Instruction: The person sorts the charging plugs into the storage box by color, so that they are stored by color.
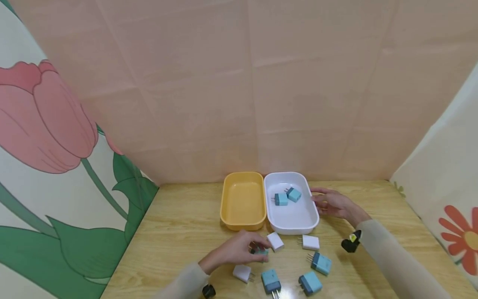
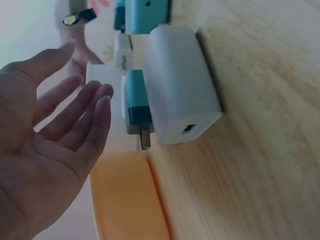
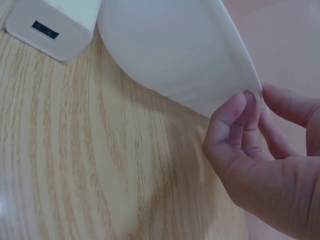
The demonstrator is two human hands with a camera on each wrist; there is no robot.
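Observation:
My left hand (image 1: 240, 249) reaches over the table with its thumb and fingers spread around a teal plug charger (image 1: 263, 251). In the left wrist view, this charger (image 2: 137, 100) lies just beyond the fingertips, with its prongs showing. At the right side of the white tray (image 1: 293, 222), my right hand (image 1: 334, 203) holds the rim and outer wall with bent fingers. The right wrist view shows fingertips (image 3: 237, 107) against that wall (image 3: 175, 55). Two teal chargers (image 1: 281, 199) lie inside the white tray. Beside the left hand are white chargers (image 1: 275, 241).
A yellow tray (image 1: 243, 226) stands against the white tray's left side. Nearer on the wooden table lie a white charger (image 1: 310, 242), another white one (image 1: 242, 273) and teal chargers (image 1: 321, 263). A pink cloth backdrop (image 1: 242, 104) rises behind the trays.

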